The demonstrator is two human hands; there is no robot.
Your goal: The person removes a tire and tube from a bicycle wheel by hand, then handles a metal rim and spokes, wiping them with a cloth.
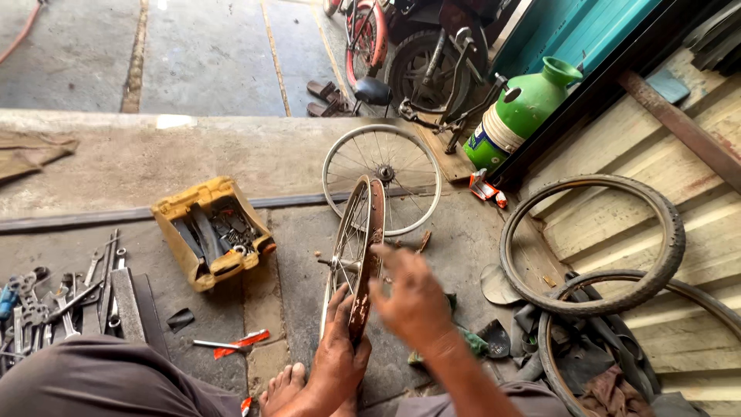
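Note:
A bare, rusty bicycle wheel rim (361,232) with spokes stands upright on the concrete floor in front of me, edge-on. My left hand (337,357) grips its lower rim near my bare foot (282,388). My right hand (411,297) rests against the rim's right side at mid height, fingers curled on its rusty inner band; motion blurs it a little. A second spoked wheel (381,177) lies flat on the floor just behind the upright one.
A yellow tool box (212,232) sits to the left, with several wrenches (62,297) laid out at far left. Two black tyres (593,247) lean at the right over rags. A green jug (519,112) and parked bicycles (417,54) stand behind.

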